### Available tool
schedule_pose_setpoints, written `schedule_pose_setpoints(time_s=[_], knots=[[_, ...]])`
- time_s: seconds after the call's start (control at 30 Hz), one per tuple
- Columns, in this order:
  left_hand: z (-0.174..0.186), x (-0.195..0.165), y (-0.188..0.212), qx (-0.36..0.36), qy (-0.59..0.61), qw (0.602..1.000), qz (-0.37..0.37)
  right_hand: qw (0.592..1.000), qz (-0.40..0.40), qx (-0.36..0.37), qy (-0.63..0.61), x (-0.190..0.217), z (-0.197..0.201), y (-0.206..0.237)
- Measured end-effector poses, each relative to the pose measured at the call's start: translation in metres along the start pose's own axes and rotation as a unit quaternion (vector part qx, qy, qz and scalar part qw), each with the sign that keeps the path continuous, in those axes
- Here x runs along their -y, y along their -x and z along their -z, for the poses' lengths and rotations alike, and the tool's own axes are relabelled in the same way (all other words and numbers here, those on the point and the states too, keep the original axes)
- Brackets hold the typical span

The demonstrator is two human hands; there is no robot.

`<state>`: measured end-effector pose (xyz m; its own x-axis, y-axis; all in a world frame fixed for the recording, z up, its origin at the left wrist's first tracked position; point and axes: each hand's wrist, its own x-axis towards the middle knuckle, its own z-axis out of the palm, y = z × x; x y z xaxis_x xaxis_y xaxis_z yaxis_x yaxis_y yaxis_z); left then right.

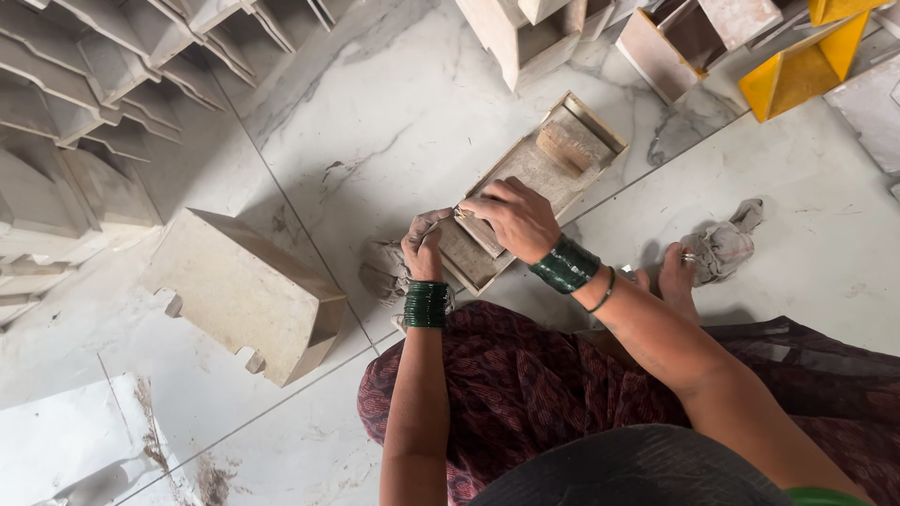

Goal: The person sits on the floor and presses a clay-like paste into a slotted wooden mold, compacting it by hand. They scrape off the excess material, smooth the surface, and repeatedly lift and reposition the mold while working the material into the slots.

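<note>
We see a shallow rectangular tray (548,164) of pale, dusty wood lying flat and slantwise on the white marble floor (394,112), its near end just beside our knees; a small brown block (562,148) rests inside toward its far end, and a flat pale slab (478,234) lies across its near end

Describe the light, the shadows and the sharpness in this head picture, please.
Head view: soft, even light on the pale marble floor, without glare; faint shadows lie under the wooden block and beside the tray. Both hands, left and right, look sharp. The dark shape at the bottom edge is blurred. Lines bend slightly near the corners.
</note>
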<state>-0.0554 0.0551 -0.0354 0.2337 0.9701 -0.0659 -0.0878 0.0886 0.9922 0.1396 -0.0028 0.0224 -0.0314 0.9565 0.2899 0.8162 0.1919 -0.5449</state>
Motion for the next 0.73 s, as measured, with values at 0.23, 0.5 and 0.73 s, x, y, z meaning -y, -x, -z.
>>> schedule_pose_setpoints(time_s=[0.23,0.5,0.73], knots=[[-0.007,-0.008,0.009,-0.012,-0.038,0.999,-0.009,0.996,0.037,-0.041,0.074,0.017,0.026,0.047],[-0.002,-0.008,0.004,-0.002,-0.012,0.999,-0.031,0.999,-0.007,-0.020,0.030,0.020,0.012,0.008],[-0.005,-0.005,0.010,-0.010,-0.016,1.000,-0.004,1.000,-0.007,0.014,-0.027,-0.018,-0.019,0.052]])
